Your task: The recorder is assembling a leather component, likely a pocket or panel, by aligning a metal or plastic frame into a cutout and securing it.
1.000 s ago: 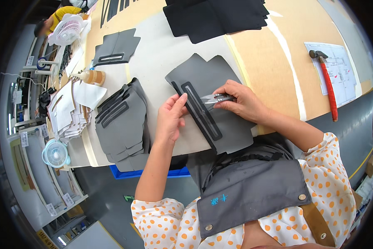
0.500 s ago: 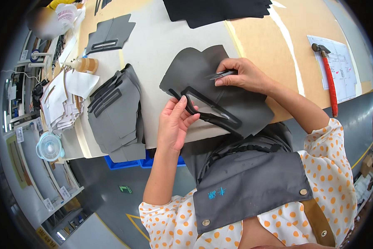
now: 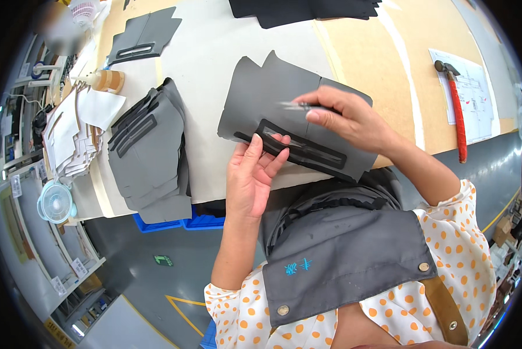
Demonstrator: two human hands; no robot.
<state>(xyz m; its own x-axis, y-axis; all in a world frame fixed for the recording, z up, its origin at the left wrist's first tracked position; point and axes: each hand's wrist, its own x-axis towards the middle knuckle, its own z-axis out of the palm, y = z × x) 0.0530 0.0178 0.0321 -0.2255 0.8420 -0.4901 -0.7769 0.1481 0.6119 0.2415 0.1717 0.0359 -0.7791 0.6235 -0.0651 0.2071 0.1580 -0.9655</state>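
A grey sheet panel (image 3: 284, 81), which looks like leather, lies over the table's front edge, with a long black-bordered slot (image 3: 301, 145) in its near part. My left hand (image 3: 254, 174) grips the panel's near edge at the slot's left end, thumb on top and fingers curled around it. In my right hand (image 3: 348, 116) is a small pair of thread snips (image 3: 296, 106), held above the panel with its pointed tips toward the left. Motion smears the tips, and whether the blades are parted is unclear.
Left of the panel lies a stack of similar grey panels (image 3: 150, 168). Beyond are white pattern pieces (image 3: 69, 134), a glue bottle (image 3: 107, 80) and a small blue fan (image 3: 56, 201). A red-handled hammer (image 3: 457, 116) rests on a paper drawing at right. Black sheets (image 3: 301, 11) lie at the far edge.
The panel has turned and lies flatter, its near edge no longer bent up by my left hand. My right hand with the snips has shifted slightly, still above the panel.
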